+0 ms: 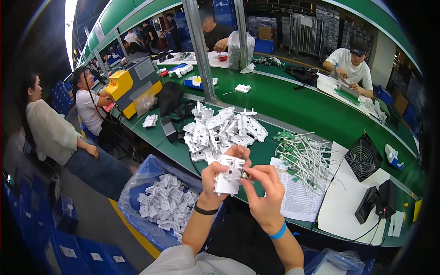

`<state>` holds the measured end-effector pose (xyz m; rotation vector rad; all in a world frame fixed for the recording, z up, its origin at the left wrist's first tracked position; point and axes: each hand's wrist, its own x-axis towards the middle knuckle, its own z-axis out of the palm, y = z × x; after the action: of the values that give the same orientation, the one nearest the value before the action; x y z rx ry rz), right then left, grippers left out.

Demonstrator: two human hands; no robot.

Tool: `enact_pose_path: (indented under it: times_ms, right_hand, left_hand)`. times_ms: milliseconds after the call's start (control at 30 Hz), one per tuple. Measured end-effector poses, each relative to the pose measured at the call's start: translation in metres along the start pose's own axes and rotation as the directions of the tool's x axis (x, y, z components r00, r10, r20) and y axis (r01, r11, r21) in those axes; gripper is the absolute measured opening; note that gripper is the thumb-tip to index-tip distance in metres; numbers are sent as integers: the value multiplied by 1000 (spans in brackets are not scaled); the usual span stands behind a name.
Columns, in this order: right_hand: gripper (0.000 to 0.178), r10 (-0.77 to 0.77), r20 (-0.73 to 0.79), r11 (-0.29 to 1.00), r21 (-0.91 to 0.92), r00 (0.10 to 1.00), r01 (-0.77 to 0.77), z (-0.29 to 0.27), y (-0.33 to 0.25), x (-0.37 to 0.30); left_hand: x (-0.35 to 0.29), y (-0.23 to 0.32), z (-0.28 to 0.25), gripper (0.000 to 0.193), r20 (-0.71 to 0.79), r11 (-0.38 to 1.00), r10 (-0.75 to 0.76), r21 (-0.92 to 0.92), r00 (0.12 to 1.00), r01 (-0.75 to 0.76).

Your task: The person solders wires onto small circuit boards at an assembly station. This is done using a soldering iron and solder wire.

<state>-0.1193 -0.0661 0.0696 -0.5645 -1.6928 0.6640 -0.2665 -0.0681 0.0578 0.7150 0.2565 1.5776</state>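
My left hand (209, 183), with a black band at its wrist, is closed round a white plastic housing (227, 182) with small cutouts, held above the table's front edge. At the housing's right side, my right hand (267, 195), with a blue band at the wrist, pinches a small green circuit board (244, 175). The board is close against the housing; whether it sits inside cannot be made out. Beyond my hands is a heap of similar white housings (215, 130). To its right lies a pile of green circuit boards with white cables (305, 158).
A blue plastic-lined bin (126, 195) of white housings stands at my left. Printed sheets (293, 206), a black fan (363, 157) and black power adapters (382, 199) are on the right. A metal post (199, 50) rises behind the heap. Other people sit or stand around the line.
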Motion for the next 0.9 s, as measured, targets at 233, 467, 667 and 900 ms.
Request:
enact_pose_path:
  times_ms: [233,467,667,900]
  right_hand:
    - [35,-236,75,934,-259,969,248,-7,10,6]
    - [36,-273,146,909,-285,951,305,-8,7,11]
    - [32,-62,255,985,-142,965,101,-22,1,14]
    - [19,218,476,975,-79,852,-206,-45,11,13]
  left_hand:
    - [-13,-2,3,78,2,963,-41,266,999,39]
    - [-17,0,-3,90,102,956,-149,270,984,117]
    - [-15,1,-11,103,175,876,-253,459,952,148]
    - [-19,-17,-32,108,227,800,-488,503,843,327]
